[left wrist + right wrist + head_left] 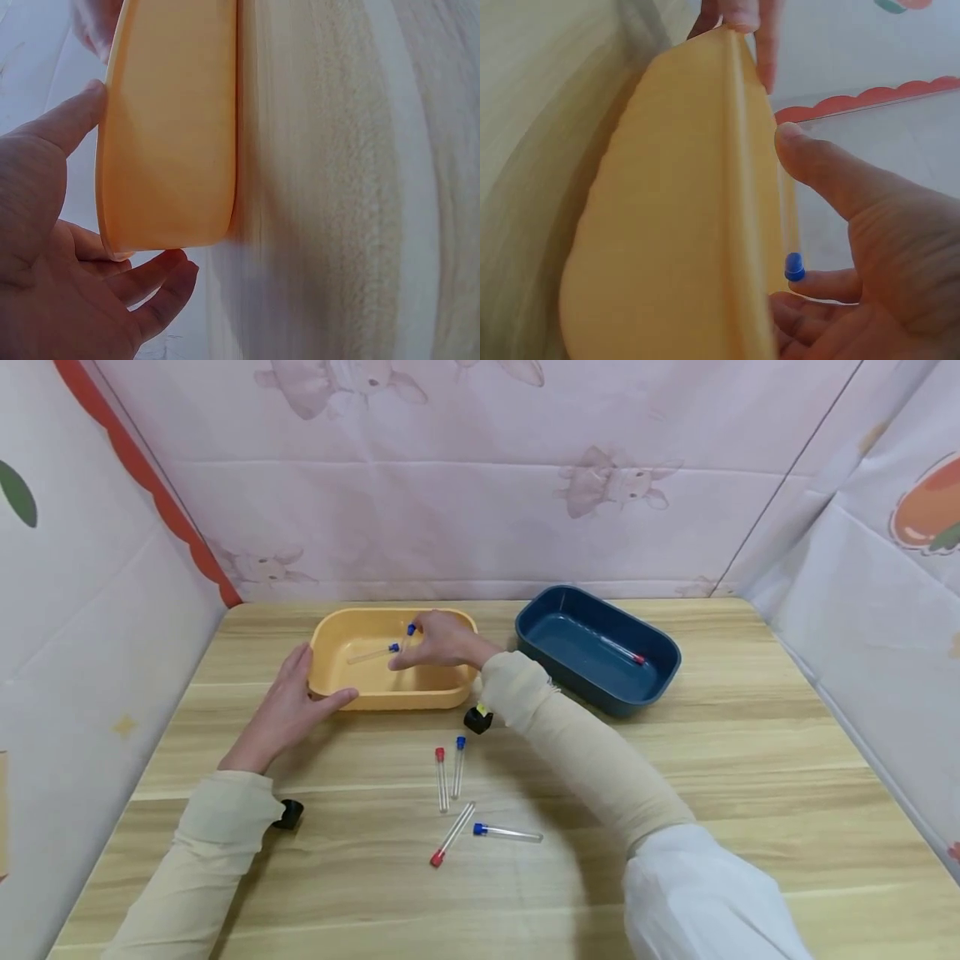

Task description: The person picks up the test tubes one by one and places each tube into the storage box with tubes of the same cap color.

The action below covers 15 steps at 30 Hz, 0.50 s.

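A yellow plastic box (pixel 397 700) stands at the back left, a clear blue-capped test tube (pixel 371 655) lying inside it. My left hand (pixel 288 710) rests against its left front corner, thumb along the front and fingers at the end wall. In the left wrist view these fingers (pixel 161 289) look spread and nearly straight at the box's outside. Over the box is my right hand (pixel 442 643), with thumb and fingers far apart. Between them shows a second blue-capped tube (pixel 794 266), its cap beside a finger and its other end hidden behind the thumb.
On the table in front lie two red-capped tubes (pixel 442 781) (pixel 453 835) and two blue-capped tubes (pixel 458 768) (pixel 507 833). A dark blue box (pixel 592 687) at the back right holds a red-capped tube (pixel 624 650). Fabric walls (pixel 480 527) border the table.
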Tool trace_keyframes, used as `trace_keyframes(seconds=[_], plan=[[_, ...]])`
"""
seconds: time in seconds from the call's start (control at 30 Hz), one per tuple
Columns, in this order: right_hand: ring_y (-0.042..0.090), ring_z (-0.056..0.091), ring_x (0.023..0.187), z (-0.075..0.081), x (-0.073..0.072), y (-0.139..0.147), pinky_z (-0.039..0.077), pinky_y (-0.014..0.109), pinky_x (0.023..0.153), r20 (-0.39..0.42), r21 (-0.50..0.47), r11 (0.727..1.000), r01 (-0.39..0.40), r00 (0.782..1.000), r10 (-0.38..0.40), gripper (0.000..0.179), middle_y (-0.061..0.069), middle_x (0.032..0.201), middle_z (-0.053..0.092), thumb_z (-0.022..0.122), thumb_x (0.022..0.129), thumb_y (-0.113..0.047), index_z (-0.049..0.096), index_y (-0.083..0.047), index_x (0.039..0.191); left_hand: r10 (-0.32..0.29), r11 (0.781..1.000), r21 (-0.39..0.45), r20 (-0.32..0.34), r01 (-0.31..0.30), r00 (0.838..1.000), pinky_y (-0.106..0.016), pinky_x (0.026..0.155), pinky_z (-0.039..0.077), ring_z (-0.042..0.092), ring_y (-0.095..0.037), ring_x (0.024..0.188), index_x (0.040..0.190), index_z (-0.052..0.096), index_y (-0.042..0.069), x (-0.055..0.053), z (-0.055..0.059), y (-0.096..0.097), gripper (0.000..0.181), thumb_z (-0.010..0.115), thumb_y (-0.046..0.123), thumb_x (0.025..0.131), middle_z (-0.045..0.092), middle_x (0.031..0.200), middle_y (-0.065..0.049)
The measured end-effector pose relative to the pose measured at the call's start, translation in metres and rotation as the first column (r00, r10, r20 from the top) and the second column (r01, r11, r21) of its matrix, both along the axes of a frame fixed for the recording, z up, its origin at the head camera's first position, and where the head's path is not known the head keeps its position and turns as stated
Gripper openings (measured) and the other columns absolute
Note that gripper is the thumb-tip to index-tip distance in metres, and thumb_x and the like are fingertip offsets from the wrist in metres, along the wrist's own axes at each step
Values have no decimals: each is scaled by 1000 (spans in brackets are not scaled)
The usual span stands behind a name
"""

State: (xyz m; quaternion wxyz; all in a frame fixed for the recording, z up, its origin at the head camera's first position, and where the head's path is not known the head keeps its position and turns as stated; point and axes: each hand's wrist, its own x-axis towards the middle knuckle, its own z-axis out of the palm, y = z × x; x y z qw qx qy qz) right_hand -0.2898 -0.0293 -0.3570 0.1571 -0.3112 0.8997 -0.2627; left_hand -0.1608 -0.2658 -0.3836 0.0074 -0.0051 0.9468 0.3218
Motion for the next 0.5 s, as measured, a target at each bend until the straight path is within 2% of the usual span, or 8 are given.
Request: trace_keyframes(seconds=[0.1,0.2,0.4,0.5], plan=[[14,53,82,-7,-3,-4,47,25,68,14,-35,999,-15,1000,15,72,5,100,58,76,66,-58,56,-5,110,1,1000,-5,-5,-1,1000,-61,104,15,7,-40,137,149,-3,7,0,0,0,112,57,68,76,-5,154,-16],[14,45,66,-14,-5,-10,41,25,57,23,-38,999,-25,999,26,61,3,80,52,78,66,-54,58,-5,96,1,1000,-7,-12,-1,1000,-61,104,16,9,-40,137,149,-1,7,0,-1,-1,112,58,68,76,-3,154,-16],[14,46,71,-20,-4,-19,43,24,60,6,25,998,-50,999,50,59,4,86,53,78,67,-52,58,-4,94,2,1000,-13,-25,-2,1000,-61,104,17,11,-39,137,150,2,7,0,-1,-1,111,58,68,76,0,154,-16],[16,44,71,-20,-2,-21,41,26,57,6,64,996,-57,998,57,57,6,85,49,77,68,-52,55,-4,90,-9,1000,-6,-38,9,999,-60,104,18,14,-39,136,150,4,9,0,1,0,109,60,66,76,3,153,-16]])
